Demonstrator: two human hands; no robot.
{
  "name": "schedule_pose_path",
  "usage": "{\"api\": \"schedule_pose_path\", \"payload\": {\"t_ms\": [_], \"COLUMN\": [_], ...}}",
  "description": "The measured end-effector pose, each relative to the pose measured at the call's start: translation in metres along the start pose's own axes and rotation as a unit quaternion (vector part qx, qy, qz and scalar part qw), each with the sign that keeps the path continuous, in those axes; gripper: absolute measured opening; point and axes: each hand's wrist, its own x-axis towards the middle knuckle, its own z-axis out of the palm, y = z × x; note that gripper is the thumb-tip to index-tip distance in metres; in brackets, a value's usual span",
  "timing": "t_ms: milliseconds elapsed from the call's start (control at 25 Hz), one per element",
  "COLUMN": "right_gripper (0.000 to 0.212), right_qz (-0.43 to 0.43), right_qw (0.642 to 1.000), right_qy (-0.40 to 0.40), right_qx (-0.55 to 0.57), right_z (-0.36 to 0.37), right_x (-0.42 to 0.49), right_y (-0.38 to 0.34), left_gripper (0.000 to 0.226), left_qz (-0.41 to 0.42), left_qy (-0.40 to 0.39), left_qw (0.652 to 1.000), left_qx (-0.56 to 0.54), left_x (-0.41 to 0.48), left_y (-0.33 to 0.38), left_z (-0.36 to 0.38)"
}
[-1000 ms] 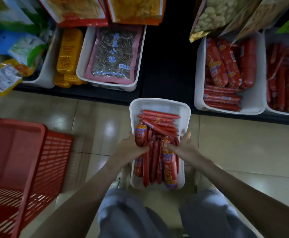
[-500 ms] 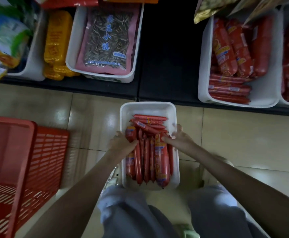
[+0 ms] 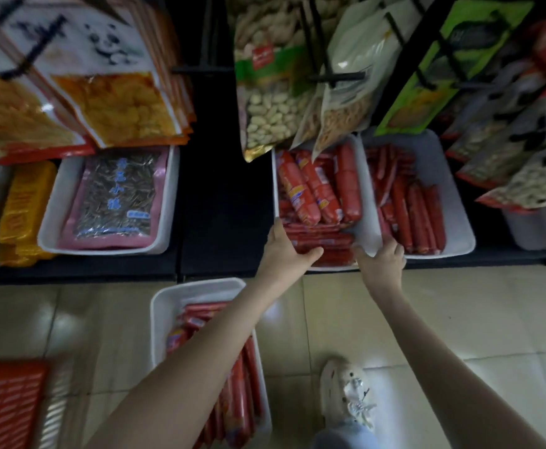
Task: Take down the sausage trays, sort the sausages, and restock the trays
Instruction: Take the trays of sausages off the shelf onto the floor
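Note:
A white tray [image 3: 367,202] full of red sausages [image 3: 317,189] stands on the dark bottom shelf. My left hand [image 3: 284,251] grips its front left corner, thumb over the sausages inside. At the front right corner my right hand [image 3: 381,257] holds the rim, fingers curled over the edge. A second sausage tray [image 3: 456,222] sits just to the right on the shelf. On the floor below lies another white tray [image 3: 168,306] with sorted sausages [image 3: 242,384], partly hidden under my left forearm.
A red shopping basket [image 3: 6,403] sits on the tiled floor at lower left. A white tray of sunflower seeds [image 3: 116,196] and yellow packs [image 3: 25,202] occupy the shelf's left part. Snack bags [image 3: 271,102] hang low over the sausage trays. My shoe [image 3: 346,390] stands beside the floor tray.
Both hands left the sausages in the floor tray and reached up to the shelf, taking hold of the front corners of the left sausage tray. The view rose towards the shelf.

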Motion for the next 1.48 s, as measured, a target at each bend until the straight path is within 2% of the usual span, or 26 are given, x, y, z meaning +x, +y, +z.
{"api": "schedule_pose_path", "payload": {"t_ms": [200,360,520,600,680,760,800,880,920,1000,1080,1160,1320,1480], "right_gripper": [0.091,0.098,0.098,0.098,0.098,0.086,0.071,0.041,0.035,0.037,0.038,0.032,0.025,0.043], "right_qz": [-0.054,-0.071,-0.103,-0.119,-0.095,-0.056,-0.048,-0.045,-0.038,-0.035,-0.047,-0.055,-0.055,-0.054], "right_qw": [0.996,0.994,0.989,0.987,0.989,0.99,0.99,0.991,0.989,0.98,0.969,0.958,0.937,0.933], "right_qy": [-0.053,-0.076,-0.088,-0.096,-0.115,-0.124,-0.122,-0.126,-0.138,-0.174,-0.198,-0.208,-0.231,-0.255], "right_qx": [0.044,0.038,0.056,0.047,0.001,-0.045,-0.044,0.007,0.041,0.09,0.14,0.192,0.255,0.25], "right_z": [0.007,0.008,-0.001,-0.004,-0.001,0.001,-0.002,-0.01,-0.012,-0.008,0.005,0.013,0.012,-0.004], "right_x": [0.007,0.003,-0.007,-0.019,-0.035,-0.04,-0.034,-0.012,0.002,0.025,0.036,0.036,0.017,-0.026], "right_y": [0.01,0.016,0.015,0.024,0.037,0.046,0.043,0.03,0.022,0.011,0.012,0.012,0.014,0.042], "left_gripper": [0.11,0.12,0.103,0.093,0.095,0.098,0.098,0.093,0.087,0.076,0.071,0.074,0.075,0.081], "left_qz": [-0.043,-0.056,-0.082,-0.087,-0.1,-0.121,-0.125,-0.107,-0.094,-0.084,-0.082,-0.071,-0.061,-0.07], "left_qy": [0.039,0.021,0.009,0.022,0.049,0.063,0.057,0.027,0.015,0.014,0.014,0.021,0.022,0.003], "left_qw": [0.998,0.998,0.996,0.996,0.994,0.991,0.99,0.994,0.995,0.996,0.996,0.994,0.995,0.996], "left_qx": [-0.005,-0.002,-0.045,-0.029,-0.006,0.002,0.01,0.027,0.033,0.03,-0.027,-0.079,-0.072,-0.058], "left_x": [0.013,0.008,-0.001,-0.01,-0.017,-0.014,-0.01,0.005,0.013,0.027,0.035,0.037,0.027,-0.018], "left_y": [0.008,0.007,-0.008,-0.022,-0.033,-0.04,-0.041,-0.041,-0.041,-0.042,-0.044,-0.046,-0.051,-0.064], "left_z": [0.019,0.025,0.028,0.026,0.018,0.006,0.001,-0.006,-0.008,-0.008,-0.005,-0.001,0.0,0.006]}}
